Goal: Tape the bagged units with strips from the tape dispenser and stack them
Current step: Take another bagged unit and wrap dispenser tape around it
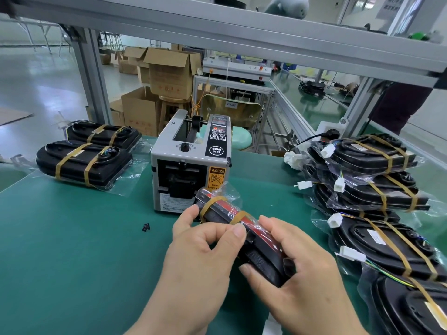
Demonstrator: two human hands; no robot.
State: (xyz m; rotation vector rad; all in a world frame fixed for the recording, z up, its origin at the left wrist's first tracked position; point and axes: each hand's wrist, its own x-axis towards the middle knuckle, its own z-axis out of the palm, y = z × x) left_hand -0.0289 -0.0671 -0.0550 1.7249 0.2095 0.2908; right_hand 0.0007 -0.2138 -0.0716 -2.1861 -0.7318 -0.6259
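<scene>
A black bagged unit point(260, 247) with a red strip and two tan tape bands is tilted on edge above the green mat, just in front of the grey tape dispenser point(191, 163). My left hand point(205, 247) grips its left side, thumb and forefinger pinching at the bag near the second band. My right hand point(297, 259) curls around the unit's near end from the right. Two taped units point(84, 163) lie at the left. Several taped units point(377, 184) are piled at the right.
The green mat point(72, 238) covers the bench; a small black scrap point(146, 227) lies on it left of my hands. Aluminium frame posts point(94, 81) and an overhead shelf stand behind. Cardboard boxes point(169, 76) and a stool are beyond the bench.
</scene>
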